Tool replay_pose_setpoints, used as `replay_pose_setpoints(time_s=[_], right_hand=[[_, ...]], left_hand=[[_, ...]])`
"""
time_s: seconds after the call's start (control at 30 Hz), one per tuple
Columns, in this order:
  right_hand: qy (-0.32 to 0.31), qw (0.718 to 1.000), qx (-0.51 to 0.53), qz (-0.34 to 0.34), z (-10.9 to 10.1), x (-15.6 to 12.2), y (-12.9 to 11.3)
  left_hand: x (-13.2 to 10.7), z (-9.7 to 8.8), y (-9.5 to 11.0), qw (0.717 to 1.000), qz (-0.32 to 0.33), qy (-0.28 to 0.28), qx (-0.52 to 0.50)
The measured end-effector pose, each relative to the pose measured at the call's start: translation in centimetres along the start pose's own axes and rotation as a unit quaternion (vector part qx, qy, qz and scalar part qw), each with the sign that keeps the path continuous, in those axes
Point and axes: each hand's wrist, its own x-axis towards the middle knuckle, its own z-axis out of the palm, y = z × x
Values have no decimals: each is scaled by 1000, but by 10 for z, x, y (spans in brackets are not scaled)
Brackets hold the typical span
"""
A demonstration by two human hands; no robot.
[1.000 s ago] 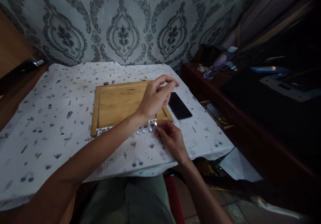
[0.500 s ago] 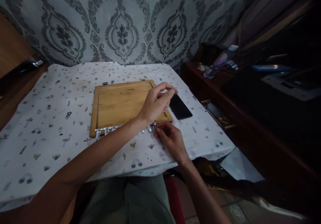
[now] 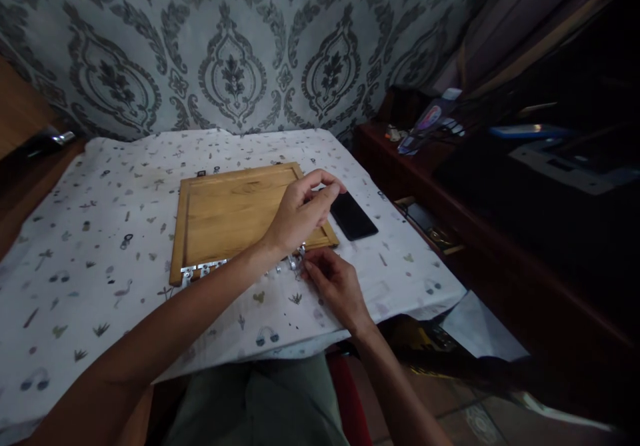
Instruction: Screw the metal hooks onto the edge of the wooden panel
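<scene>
A framed wooden board (image 3: 230, 213) lies flat on the cloth. Small shiny metal clips (image 3: 204, 270) sit in a row along its near edge, part of the row hidden behind my left forearm. My left hand (image 3: 303, 209) is over the board's right side, thumb and fingertips pinched together; anything between them is too small to make out. By the near right corner, my right hand (image 3: 336, 285) has its thumb and forefinger closed on a small metal clip (image 3: 294, 263) at the board's edge. A black phone (image 3: 354, 217) lies just right of the board.
A white patterned cloth (image 3: 125, 219) covers the table, which meets a patterned wall. On the right stands a dark red cabinet (image 3: 373, 141) bearing a clear bottle (image 3: 425, 123), with an open drawer (image 3: 430, 223) below. My legs are under the table's front edge.
The view has shifted slightly, so everything sits a little further left. Both hands keep nearly the same pose and place over the board.
</scene>
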Motion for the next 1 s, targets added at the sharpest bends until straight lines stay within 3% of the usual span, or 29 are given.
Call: replay_pose_setpoints(time_s=[0.23, 0.43, 0.57, 0.73, 1.0], right_hand=[[-5, 1000, 11, -5, 1, -1, -1], [-4, 1000, -4, -13, 3, -3, 0], [-8, 1000, 13, -14, 4, -3, 0], [-7, 1000, 18, -18, 4, -4, -1], [-13, 999, 36, 0, 2, -4, -3]], left_hand=[[-4, -1, 1, 999, -24, -31, 27], [-8, 7, -2, 996, 17, 46, 69], [-14, 17, -4, 998, 9, 47, 47], [-10, 17, -3, 999, 5, -13, 35], [10, -4, 9, 969, -78, -235, -6]])
